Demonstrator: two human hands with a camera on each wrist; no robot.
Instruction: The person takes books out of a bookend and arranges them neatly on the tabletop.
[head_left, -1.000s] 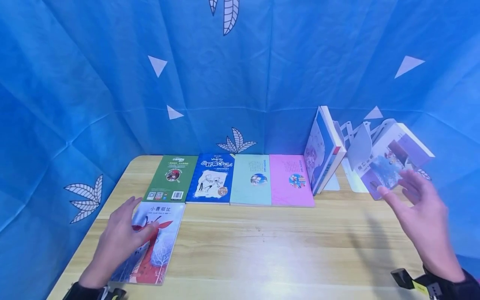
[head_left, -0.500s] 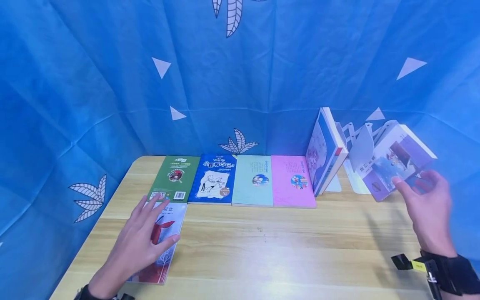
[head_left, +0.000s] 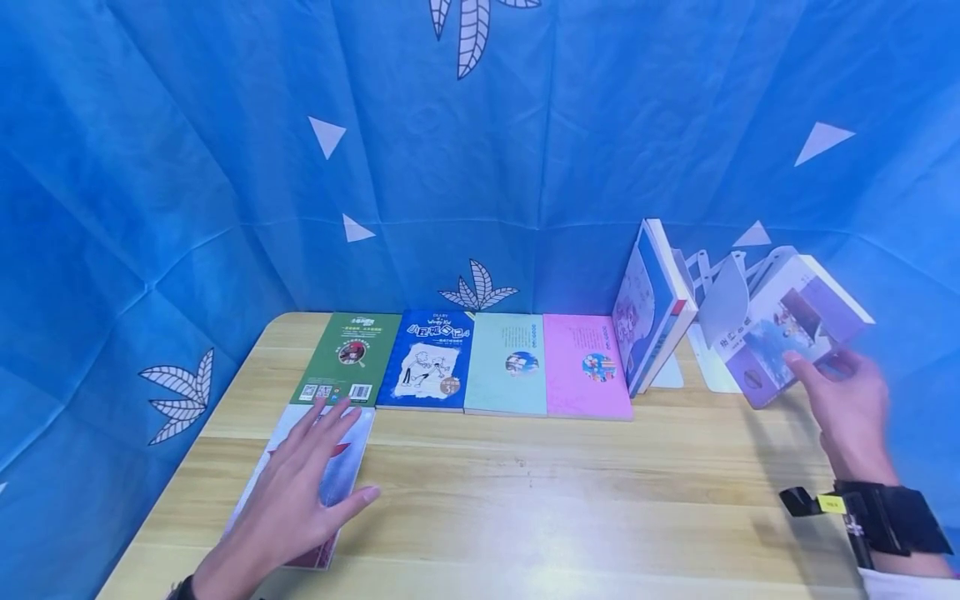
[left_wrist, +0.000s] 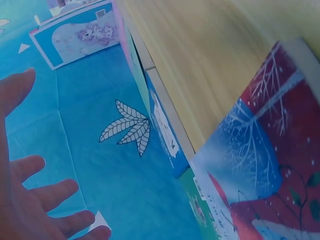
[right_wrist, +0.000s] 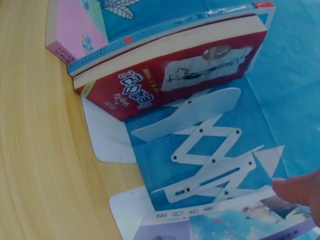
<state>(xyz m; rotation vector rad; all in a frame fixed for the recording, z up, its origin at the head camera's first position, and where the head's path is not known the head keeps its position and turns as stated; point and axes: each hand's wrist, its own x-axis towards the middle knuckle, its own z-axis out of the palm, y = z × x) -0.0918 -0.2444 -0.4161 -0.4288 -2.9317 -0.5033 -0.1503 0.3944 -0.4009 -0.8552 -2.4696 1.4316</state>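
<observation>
My right hand holds a purple and white book, thumb on its cover and fingers behind its edge. The book leans at the right end of a white folding bookend. In the right wrist view the thumb touches that book's edge, and most of the hand is out of frame. With fingers spread, my left hand is over a picture book with a red deer, covering much of it in the head view. Nothing is in the left hand's grasp.
A red book and a blue-spined book stand at the bookend's left side. Green, blue, mint and pink books lie in a row on the wooden table. Blue cloth hangs behind.
My right hand has moved in on the purple book, and its fingers have closed around the edge. The left hand has shifted right over the deer book, its fingers spreading.
</observation>
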